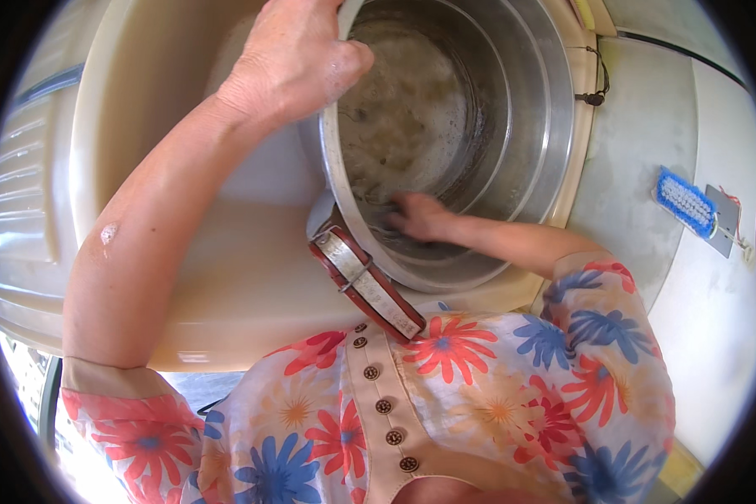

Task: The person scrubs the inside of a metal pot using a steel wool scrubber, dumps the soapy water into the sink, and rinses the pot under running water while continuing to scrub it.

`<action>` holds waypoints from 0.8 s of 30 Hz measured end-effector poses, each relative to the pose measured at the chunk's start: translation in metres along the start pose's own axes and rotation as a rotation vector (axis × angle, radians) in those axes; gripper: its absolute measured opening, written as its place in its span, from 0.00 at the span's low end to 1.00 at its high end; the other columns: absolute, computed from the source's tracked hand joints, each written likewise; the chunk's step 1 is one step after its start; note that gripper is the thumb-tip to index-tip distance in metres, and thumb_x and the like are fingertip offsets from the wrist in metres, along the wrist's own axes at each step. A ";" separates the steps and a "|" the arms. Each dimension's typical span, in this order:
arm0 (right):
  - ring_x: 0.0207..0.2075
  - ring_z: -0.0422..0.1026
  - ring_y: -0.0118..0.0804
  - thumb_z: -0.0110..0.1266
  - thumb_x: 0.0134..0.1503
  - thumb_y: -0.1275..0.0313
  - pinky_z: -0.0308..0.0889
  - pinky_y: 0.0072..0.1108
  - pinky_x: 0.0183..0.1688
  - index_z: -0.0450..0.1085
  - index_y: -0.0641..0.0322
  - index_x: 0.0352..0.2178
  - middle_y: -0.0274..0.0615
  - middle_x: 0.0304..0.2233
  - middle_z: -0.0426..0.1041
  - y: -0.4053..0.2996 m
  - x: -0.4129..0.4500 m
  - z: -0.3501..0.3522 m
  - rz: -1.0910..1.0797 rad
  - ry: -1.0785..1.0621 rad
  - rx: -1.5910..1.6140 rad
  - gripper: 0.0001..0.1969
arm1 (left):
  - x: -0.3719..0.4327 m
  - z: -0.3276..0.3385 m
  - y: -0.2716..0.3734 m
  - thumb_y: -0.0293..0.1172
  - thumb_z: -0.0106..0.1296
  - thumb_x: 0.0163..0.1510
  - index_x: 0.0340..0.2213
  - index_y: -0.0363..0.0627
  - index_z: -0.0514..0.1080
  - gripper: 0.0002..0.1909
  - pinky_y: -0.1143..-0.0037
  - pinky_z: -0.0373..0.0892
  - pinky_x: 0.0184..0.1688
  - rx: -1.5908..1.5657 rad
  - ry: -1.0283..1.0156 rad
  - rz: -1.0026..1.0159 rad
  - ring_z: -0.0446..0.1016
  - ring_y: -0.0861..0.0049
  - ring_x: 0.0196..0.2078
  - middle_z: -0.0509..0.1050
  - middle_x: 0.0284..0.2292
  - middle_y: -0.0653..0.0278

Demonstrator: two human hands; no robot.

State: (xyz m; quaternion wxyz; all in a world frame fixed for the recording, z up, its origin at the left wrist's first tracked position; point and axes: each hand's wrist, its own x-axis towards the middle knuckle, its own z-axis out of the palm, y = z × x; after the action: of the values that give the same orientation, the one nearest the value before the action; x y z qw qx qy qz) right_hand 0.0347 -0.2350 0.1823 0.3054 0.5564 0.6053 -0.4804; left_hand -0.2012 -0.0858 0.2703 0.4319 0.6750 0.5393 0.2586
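Note:
A large metal pot (529, 132) lies tipped in a beige sink basin (239, 277), its mouth turned towards the left. My left hand (302, 63) grips the pot's rim near the top of the view, wet with some suds. Inside the pot, against the lower wall, is my right hand (422, 217), blurred and with fingers bent. A dark patch shows at its fingertips; whether it is a scrubber cannot be made out. Murky, brownish residue and foam cover the pot's bottom (403, 107). The pot's handle (372, 283), metal with reddish-brown edges, hangs towards my shirt.
The basin's ribbed washboard part (22, 183) is at the far left. A blue and white brush (687, 201) hangs on the wall at right beside a grey plate (724, 220). A dark cord (595, 97) sits at the basin's right edge. Suds cling to my left forearm.

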 end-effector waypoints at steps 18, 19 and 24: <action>0.40 0.66 0.52 0.45 0.46 0.65 0.61 0.33 0.42 0.64 0.67 0.35 0.57 0.36 0.67 -0.055 0.042 0.004 -0.073 0.262 0.299 0.17 | 0.009 0.001 0.005 0.30 0.46 0.31 0.29 0.31 0.65 0.19 0.67 0.64 0.34 -0.097 -0.019 0.018 0.68 0.51 0.31 0.69 0.25 0.43; 0.41 0.66 0.53 0.45 0.46 0.65 0.61 0.34 0.42 0.63 0.66 0.37 0.58 0.37 0.67 -0.057 0.044 0.000 -0.151 0.268 0.450 0.18 | 0.007 0.000 0.007 0.30 0.46 0.31 0.29 0.31 0.65 0.19 0.67 0.64 0.34 -0.118 -0.005 -0.002 0.68 0.50 0.31 0.69 0.25 0.43; 0.38 0.68 0.42 0.44 0.47 0.66 0.64 0.28 0.42 0.64 0.55 0.39 0.44 0.38 0.69 0.092 0.014 -0.009 -0.105 0.149 -0.568 0.16 | 0.012 -0.001 0.008 0.30 0.46 0.30 0.28 0.31 0.65 0.18 0.67 0.65 0.34 -0.028 -0.034 -0.016 0.69 0.51 0.31 0.69 0.25 0.42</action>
State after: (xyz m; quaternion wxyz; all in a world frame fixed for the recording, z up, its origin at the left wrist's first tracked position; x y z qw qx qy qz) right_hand 0.1228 -0.2285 0.1502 0.3784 0.4503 0.7642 -0.2646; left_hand -0.1950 -0.0748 0.2762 0.4526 0.6691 0.5334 0.2510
